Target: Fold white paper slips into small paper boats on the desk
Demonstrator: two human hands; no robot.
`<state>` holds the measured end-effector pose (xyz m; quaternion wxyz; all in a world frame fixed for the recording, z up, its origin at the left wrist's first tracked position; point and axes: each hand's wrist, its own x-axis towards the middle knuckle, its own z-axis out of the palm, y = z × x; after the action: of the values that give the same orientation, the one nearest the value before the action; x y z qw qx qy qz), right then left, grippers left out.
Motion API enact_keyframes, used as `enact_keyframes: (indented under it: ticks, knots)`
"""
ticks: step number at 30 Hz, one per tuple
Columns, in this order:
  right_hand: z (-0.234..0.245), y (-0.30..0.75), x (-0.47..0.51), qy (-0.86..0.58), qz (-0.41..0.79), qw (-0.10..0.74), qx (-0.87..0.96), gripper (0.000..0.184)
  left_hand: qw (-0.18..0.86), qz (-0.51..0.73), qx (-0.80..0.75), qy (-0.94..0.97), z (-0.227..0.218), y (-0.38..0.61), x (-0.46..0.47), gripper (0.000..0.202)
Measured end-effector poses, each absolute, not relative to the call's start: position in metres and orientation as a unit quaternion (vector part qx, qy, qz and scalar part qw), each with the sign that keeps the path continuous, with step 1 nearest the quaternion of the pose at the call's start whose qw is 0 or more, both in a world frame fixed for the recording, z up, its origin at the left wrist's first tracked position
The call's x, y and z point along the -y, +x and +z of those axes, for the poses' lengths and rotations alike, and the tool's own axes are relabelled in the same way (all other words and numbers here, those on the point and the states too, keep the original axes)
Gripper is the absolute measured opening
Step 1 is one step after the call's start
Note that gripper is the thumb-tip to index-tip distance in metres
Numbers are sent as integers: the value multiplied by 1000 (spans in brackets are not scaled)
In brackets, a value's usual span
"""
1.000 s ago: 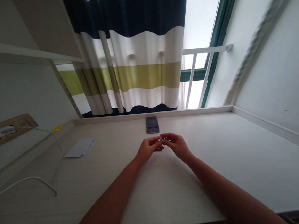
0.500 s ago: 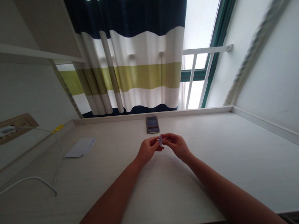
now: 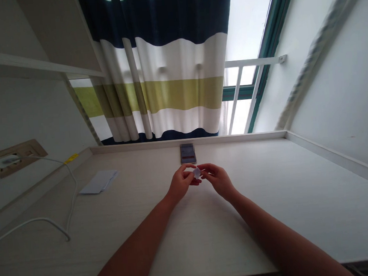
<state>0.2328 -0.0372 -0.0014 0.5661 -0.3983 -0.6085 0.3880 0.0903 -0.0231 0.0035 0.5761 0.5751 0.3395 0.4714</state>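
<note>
Currently | left hand (image 3: 183, 183), right hand (image 3: 218, 180): nearly closed, fingertips pinching | small folded white paper (image 3: 197, 173): held between them above the counter (image 3: 274, 207), near a phone (image 3: 188, 153) | risk: a loosened pinch could drop it

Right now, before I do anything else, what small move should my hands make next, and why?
Probably rotate the small folded white paper slightly with the right hand. It is held up between both hands, above the desk, and the left hand's fingers curve over it, hiding its edges from this view.
</note>
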Motion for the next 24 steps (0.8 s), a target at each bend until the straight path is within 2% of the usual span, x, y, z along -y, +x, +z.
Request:
enact_keyframes:
  ticks: [7,16,24]
  knots:
    - [-1,233,38,-396,337,571,635,13,604,475,-342,541,6,89,24,15]
    - [-1,235,37,-413,276,550,672,19,626,475,-334,521,5,88,22,25]
    - [-1,234,39,-405,287,541,679,12,618,473,-334,532,4,88,22,31]
